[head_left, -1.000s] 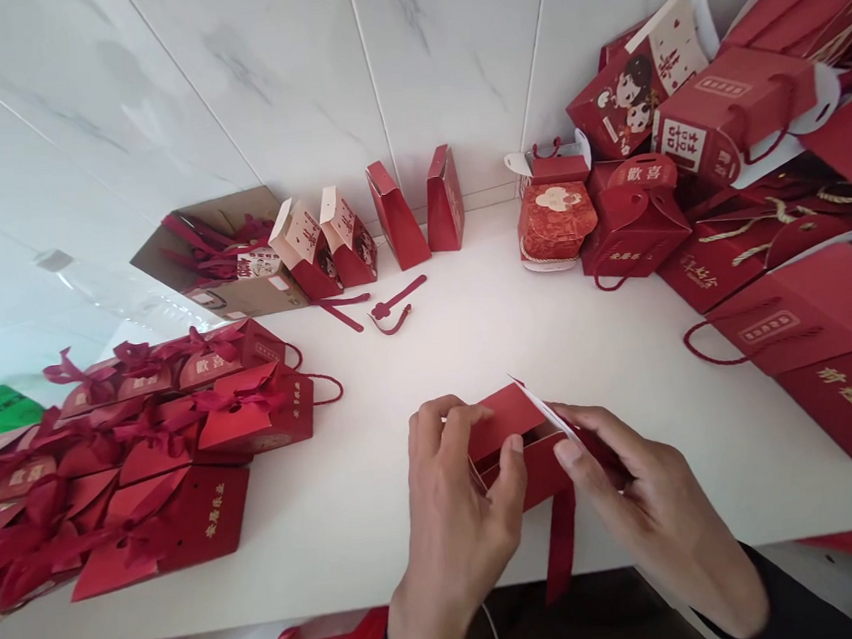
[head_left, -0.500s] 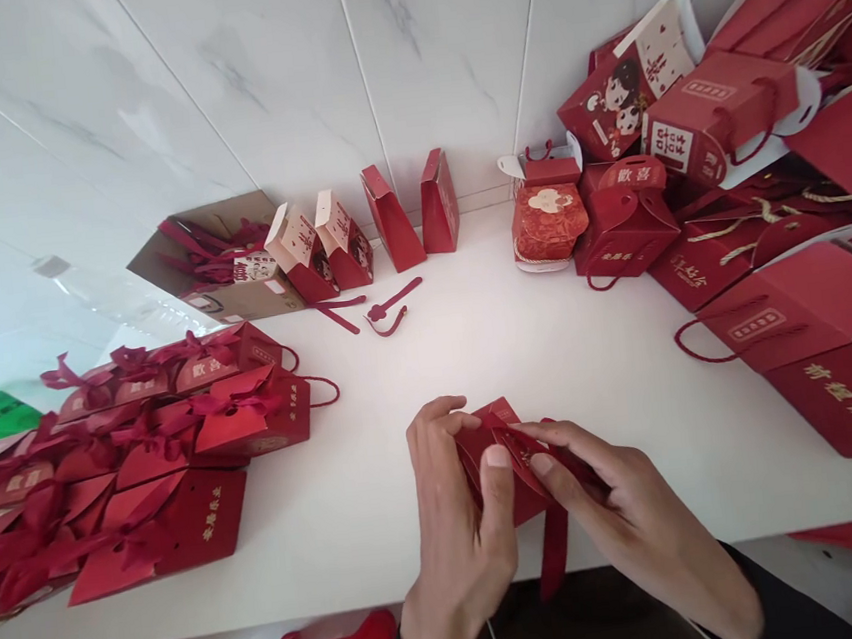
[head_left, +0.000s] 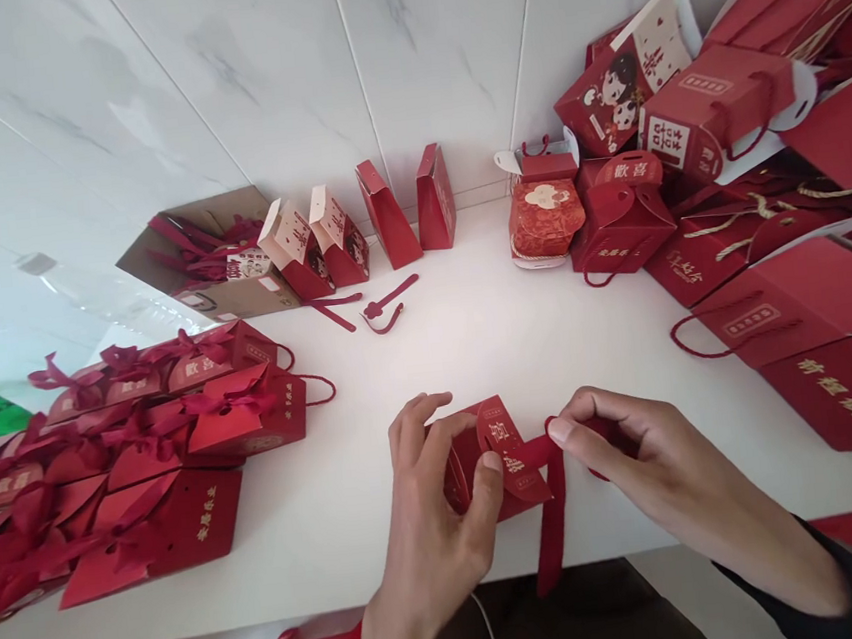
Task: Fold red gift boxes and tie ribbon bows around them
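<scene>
A small red gift box point(head_left: 498, 433) with pale lettering on its flap lies near the table's front edge. My left hand point(head_left: 447, 498) is wrapped round its left side, thumb on the front and fingers over the back. My right hand point(head_left: 627, 451), off the box's right side, pinches a dark red ribbon point(head_left: 551, 518) between thumb and fingers. The ribbon runs from the box flap to my right fingertips, and one end hangs down past the table edge.
Ribboned red boxes point(head_left: 156, 486) fill the left. At the back stand a cardboard box point(head_left: 243, 295) of ribbons, small upright boxes point(head_left: 394, 227) and loose ribbon pieces point(head_left: 384, 308). Red boxes and bags point(head_left: 778, 306) are piled on the right.
My right hand has moved right, away from the box, drawing the ribbon out sideways. The lettered flap now shows more. My left hand has shifted slightly left.
</scene>
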Demonstrator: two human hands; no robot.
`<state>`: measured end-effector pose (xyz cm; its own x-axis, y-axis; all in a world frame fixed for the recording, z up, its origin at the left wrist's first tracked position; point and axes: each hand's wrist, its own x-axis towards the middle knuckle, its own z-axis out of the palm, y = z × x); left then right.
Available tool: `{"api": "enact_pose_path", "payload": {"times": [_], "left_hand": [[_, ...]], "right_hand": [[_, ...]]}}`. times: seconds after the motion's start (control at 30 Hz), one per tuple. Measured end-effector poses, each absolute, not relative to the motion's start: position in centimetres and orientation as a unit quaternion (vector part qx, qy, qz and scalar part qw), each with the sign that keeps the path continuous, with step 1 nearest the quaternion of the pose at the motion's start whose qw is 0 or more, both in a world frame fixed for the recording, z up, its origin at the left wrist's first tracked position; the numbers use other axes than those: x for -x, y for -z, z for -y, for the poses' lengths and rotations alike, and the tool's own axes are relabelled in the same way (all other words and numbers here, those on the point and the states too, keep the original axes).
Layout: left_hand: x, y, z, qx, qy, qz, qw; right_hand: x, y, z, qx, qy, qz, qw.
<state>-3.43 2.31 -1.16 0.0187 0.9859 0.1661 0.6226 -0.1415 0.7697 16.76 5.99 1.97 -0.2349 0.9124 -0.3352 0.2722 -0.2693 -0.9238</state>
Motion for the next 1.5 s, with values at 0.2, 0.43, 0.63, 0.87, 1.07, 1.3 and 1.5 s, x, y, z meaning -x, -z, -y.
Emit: {"api": "enact_pose_path", "payload": {"times": [0.2,0.43,0.63,0.87,1.07,1.3,1.5], "left_hand": [[3.4,0.6,-2.0,-0.666,-0.353,-0.595,0.28],[3.3,0.5,-2.1,-0.664,-0.356,-0.595,0.279],[3.4,0.5,-2.1,-0.667,-0.355,-0.592,0.281],[3.4,0.3,-2.1,-0.663,-0.359,-0.593,0.284],[3.4,0.4,-2.0,-0.663,-0.361,-0.59,0.285],[3.4,0.4,-2.1,-0.66,-0.358,-0.594,0.288],[3.4,0.5,-2.2,-0.647,-0.376,-0.589,0.307]], "right_hand": [[-16.2,-2.6,-6.5,0.553,-0.56,0.55,0.278],[-15.9,-3.2,-7.1,0.565,-0.556,0.559,0.243],[-15.5,-3.0,-7.0,0.545,-0.535,0.582,0.28],[-15.8,-3.1,-7.1,0.534,-0.541,0.596,0.258],[-15.6,-2.7,-7.2,0.546,-0.524,0.604,0.251],[-16.1,-2.6,-7.2,0.544,-0.517,0.616,0.238],[-15.8,-2.1,-7.4,0.513,-0.526,0.634,0.242]]}}
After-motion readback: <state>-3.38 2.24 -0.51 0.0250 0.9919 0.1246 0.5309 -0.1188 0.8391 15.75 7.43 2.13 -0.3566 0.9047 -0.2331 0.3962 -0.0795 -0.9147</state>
